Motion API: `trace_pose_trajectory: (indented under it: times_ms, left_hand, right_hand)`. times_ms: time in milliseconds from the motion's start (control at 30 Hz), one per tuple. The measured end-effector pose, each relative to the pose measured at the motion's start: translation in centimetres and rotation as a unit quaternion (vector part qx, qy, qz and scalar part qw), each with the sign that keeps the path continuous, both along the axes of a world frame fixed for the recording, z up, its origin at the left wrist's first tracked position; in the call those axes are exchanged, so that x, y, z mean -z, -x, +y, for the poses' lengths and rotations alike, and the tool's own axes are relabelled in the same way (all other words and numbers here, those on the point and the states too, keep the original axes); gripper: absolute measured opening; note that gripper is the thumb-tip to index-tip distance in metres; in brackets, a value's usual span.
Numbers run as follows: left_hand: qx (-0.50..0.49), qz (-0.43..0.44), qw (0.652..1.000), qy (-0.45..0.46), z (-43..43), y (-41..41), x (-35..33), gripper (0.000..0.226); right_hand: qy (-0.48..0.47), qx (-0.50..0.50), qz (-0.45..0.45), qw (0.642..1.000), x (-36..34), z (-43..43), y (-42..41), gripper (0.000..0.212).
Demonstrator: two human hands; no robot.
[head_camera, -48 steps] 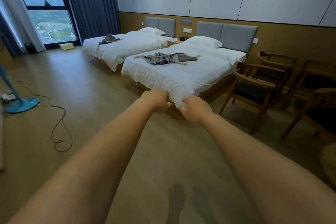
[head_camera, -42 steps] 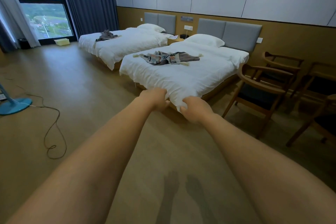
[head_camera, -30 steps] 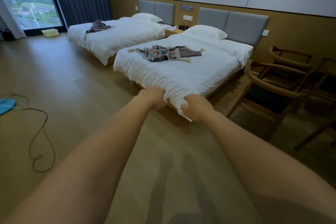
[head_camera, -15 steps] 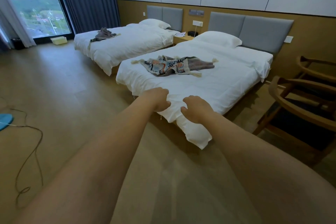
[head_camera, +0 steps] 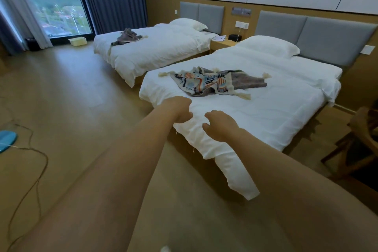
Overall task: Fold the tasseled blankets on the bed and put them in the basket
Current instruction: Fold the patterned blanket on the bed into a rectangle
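A patterned blanket with cream tassels [head_camera: 216, 84] lies crumpled and spread on the near white bed [head_camera: 286, 108]. A grey tasseled blanket [head_camera: 126, 37] is bunched on the far bed [head_camera: 163, 51]. A pale yellow basket [head_camera: 78, 41] stands on the floor by the window. Both my arms reach forward over the near bed's foot corner. My left hand [head_camera: 180, 108] has its fingers curled in and holds nothing. My right hand [head_camera: 221, 127] is loosely curled, thumb apart, and holds nothing. Both hands are short of the patterned blanket.
Wooden armchairs [head_camera: 360, 143] stand to the right of the near bed. A blue fan base [head_camera: 6, 139] and its trailing cable [head_camera: 36, 170] lie on the wood floor at left. A nightstand [head_camera: 223, 42] sits between the beds.
The view has closed in on the near bed, whose foot corner now lies under my hands. My right hand's fingers have loosened from a fist.
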State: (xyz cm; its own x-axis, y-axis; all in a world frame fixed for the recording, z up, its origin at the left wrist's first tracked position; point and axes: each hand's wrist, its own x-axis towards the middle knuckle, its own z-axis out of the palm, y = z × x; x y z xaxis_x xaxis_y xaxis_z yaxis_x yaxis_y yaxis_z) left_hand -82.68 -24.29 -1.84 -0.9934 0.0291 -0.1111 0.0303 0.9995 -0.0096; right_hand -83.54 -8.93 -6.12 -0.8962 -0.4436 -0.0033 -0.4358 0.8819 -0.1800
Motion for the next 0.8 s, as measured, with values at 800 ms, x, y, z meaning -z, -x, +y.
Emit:
trace_pose_trajectory:
  times_ms: [800]
  left_hand:
    - [0.025,-0.027,0.999,0.006,-17.7,42.0,3.1,0.048]
  right_hand:
    - [0.025,0.028,-0.046,0.998,1.9,-18.2,41.4,0.017]
